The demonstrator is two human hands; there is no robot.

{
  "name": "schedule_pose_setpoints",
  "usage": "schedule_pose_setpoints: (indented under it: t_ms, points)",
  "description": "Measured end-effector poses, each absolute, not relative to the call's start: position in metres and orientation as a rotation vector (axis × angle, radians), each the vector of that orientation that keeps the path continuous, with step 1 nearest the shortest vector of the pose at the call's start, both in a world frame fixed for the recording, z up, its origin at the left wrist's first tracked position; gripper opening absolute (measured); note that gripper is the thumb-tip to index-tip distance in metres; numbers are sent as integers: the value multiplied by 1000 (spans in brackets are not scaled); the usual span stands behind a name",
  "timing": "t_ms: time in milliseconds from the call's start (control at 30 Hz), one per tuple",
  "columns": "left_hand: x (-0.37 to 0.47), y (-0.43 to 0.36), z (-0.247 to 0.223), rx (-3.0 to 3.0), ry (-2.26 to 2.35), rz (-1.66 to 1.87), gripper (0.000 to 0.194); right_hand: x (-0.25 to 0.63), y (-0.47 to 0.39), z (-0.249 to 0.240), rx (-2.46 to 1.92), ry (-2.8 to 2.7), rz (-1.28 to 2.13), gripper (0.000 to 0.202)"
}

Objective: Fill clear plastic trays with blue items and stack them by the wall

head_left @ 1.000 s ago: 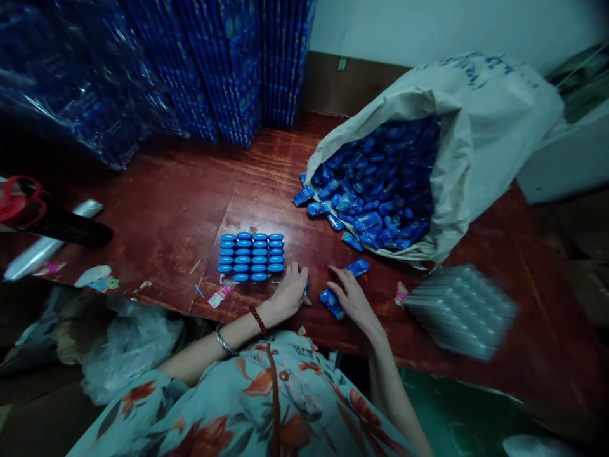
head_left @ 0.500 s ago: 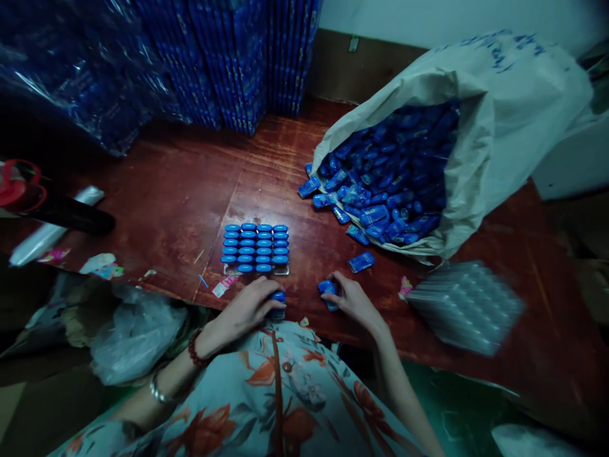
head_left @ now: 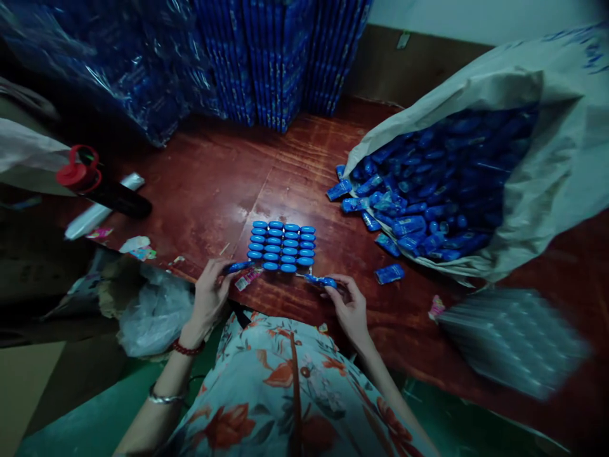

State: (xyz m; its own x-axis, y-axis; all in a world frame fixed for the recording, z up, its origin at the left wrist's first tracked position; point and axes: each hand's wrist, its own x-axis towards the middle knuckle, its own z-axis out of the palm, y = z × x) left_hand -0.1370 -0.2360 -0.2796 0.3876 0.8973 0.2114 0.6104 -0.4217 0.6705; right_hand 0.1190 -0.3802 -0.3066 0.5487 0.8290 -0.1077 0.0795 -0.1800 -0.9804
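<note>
My left hand (head_left: 210, 291) is closed on a small blue pack (head_left: 238, 266), held by its end at the left front corner of a block of packs. My right hand (head_left: 351, 306) pinches another small blue pack (head_left: 320, 280) at the right front corner. Between them, several blue packs (head_left: 282, 244) stand in tight rows, narrow ends up, in a clear tray (head_left: 304, 273) that is mostly covered. The front row has packs only in its two middle places. A loose blue pack (head_left: 389, 273) lies flat to the right of my right hand.
A large white sack (head_left: 533, 222) spills blue packs (head_left: 419, 184) onto the table (head_left: 209, 171). Stacked clear trays (head_left: 516, 339) stand at right. At left are a red-lidded bottle (head_left: 104, 184) and a plastic roll (head_left: 102, 206). Blue packages (head_left: 280, 63) line the back.
Both hands have moved from the table's front edge up to the tray's front corners, spreading apart, each carrying a blue pack. The whole view has shifted, so the scene sits further right.
</note>
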Motion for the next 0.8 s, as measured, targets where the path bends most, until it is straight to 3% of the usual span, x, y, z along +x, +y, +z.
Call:
schedule_pose_setpoints:
  t_ms: [133, 433, 800]
  points:
    - [-137, -236, -294, 2452, 1076, 633, 27, 113, -375, -310, -1733, -1269, 468, 17]
    - [-128, -213, -274, 2763, 682, 214, 38, 123, -334, -284, -1765, -2269, 220, 28]
    - [-88, -211, -260, 2998, 532, -260, 22, 112, -320, -267, -1952, -2359, 230, 17]
